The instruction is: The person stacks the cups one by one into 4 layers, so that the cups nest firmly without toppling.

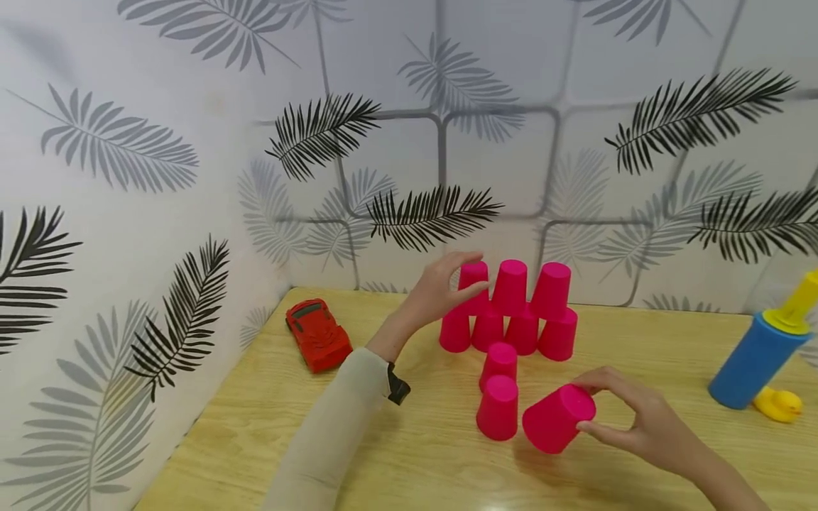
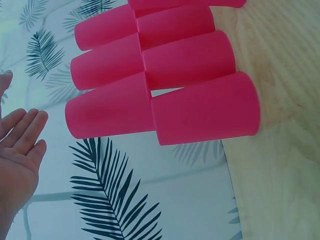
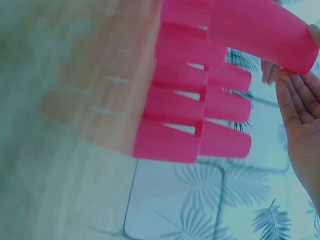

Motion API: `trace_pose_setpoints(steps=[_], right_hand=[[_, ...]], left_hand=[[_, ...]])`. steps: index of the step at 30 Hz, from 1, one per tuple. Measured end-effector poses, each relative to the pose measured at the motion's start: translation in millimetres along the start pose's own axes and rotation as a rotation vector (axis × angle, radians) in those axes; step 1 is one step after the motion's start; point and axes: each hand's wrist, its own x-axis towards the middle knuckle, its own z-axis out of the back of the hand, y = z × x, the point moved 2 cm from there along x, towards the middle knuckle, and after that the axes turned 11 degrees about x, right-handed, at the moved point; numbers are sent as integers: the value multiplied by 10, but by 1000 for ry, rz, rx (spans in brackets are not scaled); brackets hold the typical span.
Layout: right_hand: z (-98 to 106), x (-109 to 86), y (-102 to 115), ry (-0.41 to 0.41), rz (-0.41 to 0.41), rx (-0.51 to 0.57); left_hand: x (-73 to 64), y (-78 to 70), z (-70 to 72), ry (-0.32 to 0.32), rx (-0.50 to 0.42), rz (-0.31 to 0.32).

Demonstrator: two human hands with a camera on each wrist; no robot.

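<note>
Pink cups stand upside down against the wall: a bottom row of several [image 1: 454, 333], with three more [image 1: 509, 287] stacked on top. My left hand [image 1: 441, 289] is beside the upper row's left end, thumb and fingers spread. In the left wrist view that hand [image 2: 20, 160] is apart from the cups and holds nothing. Two further upside-down cups [image 1: 497, 410] stand in front of the stack, one behind the other. To their right, my right hand [image 1: 648, 429] pinches a tilted pink cup [image 1: 551, 422] near its base, between thumb and fingers, above the table.
A red toy car [image 1: 317, 337] sits on the wooden table [image 1: 255, 440] at the left. At the far right are a blue cylinder with a yellow top [image 1: 757, 362] and a yellow rubber duck [image 1: 778, 404]. A leaf-patterned wall [image 1: 498, 163] closes off the back and left.
</note>
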Motion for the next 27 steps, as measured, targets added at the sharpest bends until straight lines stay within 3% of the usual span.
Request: trace_pose_setpoints(steps=[4,8,15,19,23,27], right_hand=[[175,25,-55,-109,-18,1],[320,62,-94,-226,-38,66],[447,229,-220,-474,70,507],[463,380,-331,-552,136,639],[479,560,-432,-600,135,657],[520,752,-540,-636,38,539]], left_hand=[[-206,3,16,-16,-25,21],[-410,-32,4,8,-101,34],[-702,-103,-78,89,-140,20],[-835,-138,-127,127,-133,-13],[-945,-183,-183,200,-129,-21],[-1011,-247,-245,291,-117,-36]])
